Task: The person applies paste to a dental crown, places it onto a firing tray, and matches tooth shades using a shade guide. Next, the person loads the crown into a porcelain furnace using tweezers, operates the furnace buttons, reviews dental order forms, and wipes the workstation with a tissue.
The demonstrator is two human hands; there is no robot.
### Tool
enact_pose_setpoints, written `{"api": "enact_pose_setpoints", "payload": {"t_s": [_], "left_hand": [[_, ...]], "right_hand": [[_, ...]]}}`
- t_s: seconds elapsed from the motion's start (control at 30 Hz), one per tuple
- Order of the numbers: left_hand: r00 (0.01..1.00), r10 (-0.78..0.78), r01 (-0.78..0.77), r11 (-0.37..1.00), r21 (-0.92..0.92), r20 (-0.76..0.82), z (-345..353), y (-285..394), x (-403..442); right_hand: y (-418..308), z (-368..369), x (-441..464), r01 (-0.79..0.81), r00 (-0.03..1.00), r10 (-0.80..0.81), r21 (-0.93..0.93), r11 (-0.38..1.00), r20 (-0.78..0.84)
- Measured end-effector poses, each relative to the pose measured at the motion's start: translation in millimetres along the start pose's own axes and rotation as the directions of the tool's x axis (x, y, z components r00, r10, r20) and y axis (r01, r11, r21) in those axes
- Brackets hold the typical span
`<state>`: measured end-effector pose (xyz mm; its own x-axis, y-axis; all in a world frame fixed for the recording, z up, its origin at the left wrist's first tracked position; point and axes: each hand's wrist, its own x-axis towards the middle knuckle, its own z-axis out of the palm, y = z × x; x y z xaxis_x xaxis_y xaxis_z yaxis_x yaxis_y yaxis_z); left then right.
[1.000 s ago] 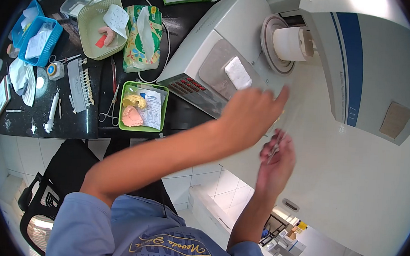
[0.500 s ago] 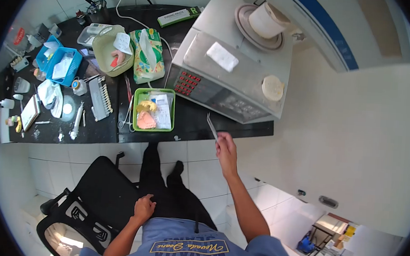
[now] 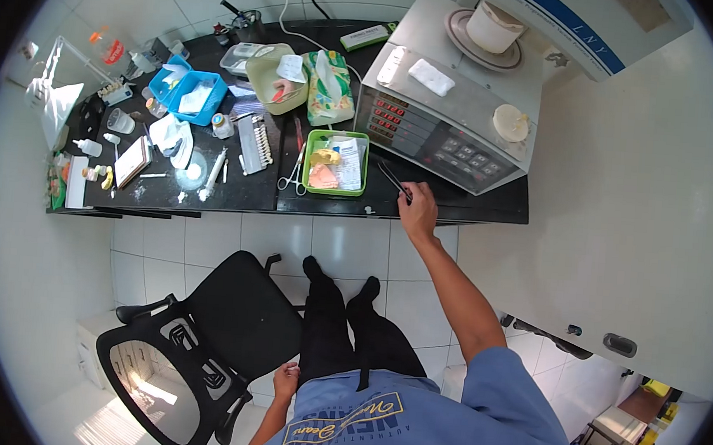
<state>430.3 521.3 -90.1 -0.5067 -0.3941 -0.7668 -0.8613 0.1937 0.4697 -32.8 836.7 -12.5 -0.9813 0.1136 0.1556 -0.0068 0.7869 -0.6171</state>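
Note:
My right hand (image 3: pixel 419 209) is at the front edge of the black bench, its fingers closed on the end of a pair of metal tweezers (image 3: pixel 391 177). The tweezer tips point away from me, low over the bench between the green tray and the grey control unit. In the green tray (image 3: pixel 334 193) lie a pink dental model (image 3: pixel 322 176), a yellowish model piece (image 3: pixel 325 156) and a printed paper slip (image 3: pixel 349 162). My left hand (image 3: pixel 286 379) hangs beside my thigh, fingers curled in, with nothing visible in it.
The grey control unit (image 3: pixel 436 141) with red displays stands at the right. Scissor-like forceps (image 3: pixel 292 177) lie left of the tray. Farther left are a tooth shade guide (image 3: pixel 254 145), a blue box (image 3: pixel 201 111) and a tissue pack (image 3: pixel 330 97). A black chair (image 3: pixel 243 314) stands behind at left.
My right hand has brought the tweezers down to the bench by the tray. My left hand has lowered along my thigh. The view has shifted, showing more of the bench's left end.

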Motion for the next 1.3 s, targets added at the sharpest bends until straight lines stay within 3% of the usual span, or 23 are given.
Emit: {"api": "enact_pose_setpoints", "payload": {"t_s": [0.13, 0.4, 0.5, 0.53, 0.6, 0.67, 0.7, 0.77, 0.9, 1.0, 1.07, 1.17, 1.3], "left_hand": [[0.997, -0.068, 0.061, 0.984, -0.165, -0.039, 2.7, -35.6, -12.5], [0.999, -0.034, 0.037, 0.976, -0.214, 0.018, -14.1, -17.0, -12.7], [0.983, 0.143, -0.168, 0.953, -0.252, -0.115, -17.1, 2.0, -11.8], [0.982, 0.148, -0.173, 0.953, -0.25, -0.114, -16.4, -1.3, -5.2], [0.972, 0.103, -0.108, 0.994, -0.012, -0.212, -18.3, 0.7, 7.6], [0.966, 0.197, -0.192, 0.98, 0.05, -0.166, -23.1, 6.9, 16.2], [0.973, 0.192, -0.185, 0.981, 0.066, -0.127, -22.7, 5.1, 21.7], [0.974, 0.196, -0.177, 0.971, 0.158, -0.115, -22.2, -8.5, 37.2], [0.962, 0.077, -0.066, 0.997, 0.051, -0.263, -20.6, 26.6, 11.4], [0.969, 0.053, -0.051, 0.999, 0.014, -0.24, -20.1, 10.7, 19.9], [0.984, 0.115, -0.112, 0.993, 0.029, -0.139, -14.2, -38.4, 53.8], [0.981, 0.141, -0.14, 0.99, 0.018, -0.135, -7.8, -63.2, 63.6], [0.992, 0.092, -0.099, 0.992, -0.074, -0.086, -1.0, -88.0, 76.6]], "right_hand": [[1.7, 4.9, 0.7, 0.103, 0.992, -0.106, -0.039, 0.994, -0.069], [-5.5, -9.7, -3.3, 0.092, 0.996, -0.092, -0.047, 0.995, -0.005], [-3.2, -24.8, -6.1, 0.177, 0.972, -0.178, -0.02, 0.984, -0.157], [1.9, -29.9, -7.6, 0.132, 0.982, -0.127, 0.03, 0.991, -0.143], [13.2, -37.7, -6.1, 0.089, 0.988, -0.078, 0.084, 0.992, -0.136], [25.2, -39.5, -5.8, -0.04, 0.996, 0.054, -0.187, 0.982, 0.073], [24.7, -42.6, -8.5, -0.041, 0.996, 0.056, -0.181, 0.983, 0.076], [14.6, -53.0, -12.5, 0.112, 0.993, -0.115, -0.112, 0.987, -0.023], [-8.6, -69.0, -9.0, 0.028, 0.996, -0.009, -0.22, 0.975, 0.091], [-8.6, -69.9, -4.9, 0.081, 0.993, -0.051, -0.298, 0.951, 0.109], [-10.1, -70.7, 0.8, 0.045, 0.99, 0.002, -0.334, 0.942, 0.138], [-6.3, -67.5, 6.6, 0.039, 0.991, 0.012, -0.364, 0.931, 0.136], [-2.8, -68.3, 8.3, 0.089, 0.988, -0.037, -0.356, 0.93, 0.151]]}}
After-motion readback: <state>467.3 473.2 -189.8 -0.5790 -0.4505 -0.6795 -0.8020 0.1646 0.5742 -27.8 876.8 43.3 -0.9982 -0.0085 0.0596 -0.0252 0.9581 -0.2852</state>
